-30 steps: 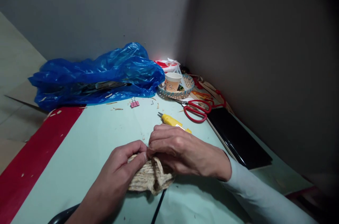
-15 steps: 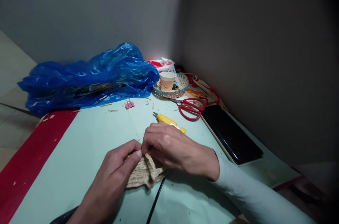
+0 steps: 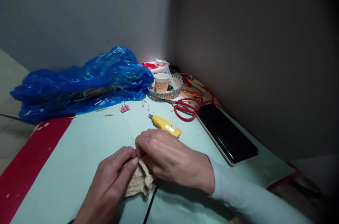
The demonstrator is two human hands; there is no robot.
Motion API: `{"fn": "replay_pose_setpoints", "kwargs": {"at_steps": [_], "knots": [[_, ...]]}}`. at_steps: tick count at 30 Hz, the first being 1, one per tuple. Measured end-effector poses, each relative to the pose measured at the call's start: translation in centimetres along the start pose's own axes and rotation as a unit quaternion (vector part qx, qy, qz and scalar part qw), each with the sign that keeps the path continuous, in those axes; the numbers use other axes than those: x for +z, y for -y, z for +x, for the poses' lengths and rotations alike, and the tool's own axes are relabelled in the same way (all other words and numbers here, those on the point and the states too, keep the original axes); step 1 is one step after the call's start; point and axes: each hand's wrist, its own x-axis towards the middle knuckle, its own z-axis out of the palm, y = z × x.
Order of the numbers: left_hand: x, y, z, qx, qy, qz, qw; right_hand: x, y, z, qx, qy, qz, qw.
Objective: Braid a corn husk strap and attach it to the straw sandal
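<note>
A small tan woven straw piece [image 3: 137, 183] lies on the pale green table [image 3: 87, 146] close to me. My left hand [image 3: 111, 181] pinches its upper left edge with thumb and fingers. My right hand [image 3: 169, 158] is curled over its upper right part, fingertips meeting the left hand's at the top. Both hands cover most of the piece. A yellow glue gun [image 3: 165, 126] lies just beyond my right hand, and a black cord [image 3: 149, 206] runs out from under the woven piece towards me.
A crumpled blue plastic bag [image 3: 79, 82] lies at the back left. In the corner stands a woven tray [image 3: 174, 89] with a paper cup [image 3: 161, 82]. Red scissors [image 3: 186, 106], a pink binder clip [image 3: 124, 107] and a black tablet [image 3: 225, 132] lie nearby. A red strip [image 3: 31, 157] borders the table's left.
The view has swung slightly right and down, so everything sits further left. Both hands stay pinched on the woven piece, which looks more bunched between them.
</note>
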Motion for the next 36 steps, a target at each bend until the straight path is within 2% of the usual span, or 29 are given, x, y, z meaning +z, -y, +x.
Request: {"fn": "replay_pose_setpoints", "kwargs": {"at_steps": [3,6,9,12,15,17,18,21,24,27,29,32,36], "knots": [[-0.2,-0.2,0.0,0.006,0.037,0.010,0.999,-0.3,-0.1,0.3,0.030,-0.023,0.021,0.999],[-0.1,-0.6,0.1,0.002,0.026,-0.022,0.999,-1.4,-0.5,0.5,0.053,-0.028,0.068,0.996],[0.2,-0.8,0.5,0.010,0.003,-0.035,0.999,-2.4,-1.2,0.6,0.048,-0.011,0.176,0.983],[0.2,-0.7,0.7,0.033,-0.059,-0.016,0.998,-2.9,-1.8,0.5,0.039,-0.017,0.297,0.954],[0.1,-0.6,0.6,0.041,-0.156,-0.021,0.987,-2.7,-2.0,0.6,0.050,-0.118,0.368,0.921],[-0.1,-0.5,0.5,0.027,-0.206,-0.068,0.976,-2.3,-1.8,0.8,0.085,-0.196,0.405,0.889],[-0.1,-0.5,0.6,0.021,-0.226,-0.097,0.969,-2.1,-1.7,0.9,0.102,-0.215,0.426,0.873],[-0.3,-0.3,0.8,0.028,-0.267,-0.171,0.948,-1.1,-1.1,1.1,0.128,-0.190,0.492,0.840],[-0.3,-0.3,1.0,0.040,-0.258,-0.234,0.937,-0.2,-0.6,1.2,0.100,-0.121,0.526,0.836],[-0.3,-0.3,0.9,0.019,-0.206,-0.302,0.930,0.3,-0.6,1.3,0.057,-0.114,0.497,0.858],[-0.2,-0.2,0.8,-0.012,-0.179,-0.338,0.924,0.3,-0.7,1.3,0.059,-0.119,0.472,0.871],[0.2,0.3,0.9,-0.037,-0.154,-0.371,0.915,0.0,-1.0,1.4,0.074,-0.110,0.481,0.867],[0.7,0.8,1.1,-0.036,-0.145,-0.393,0.907,-0.3,-1.1,1.4,0.093,-0.098,0.508,0.851]]}}
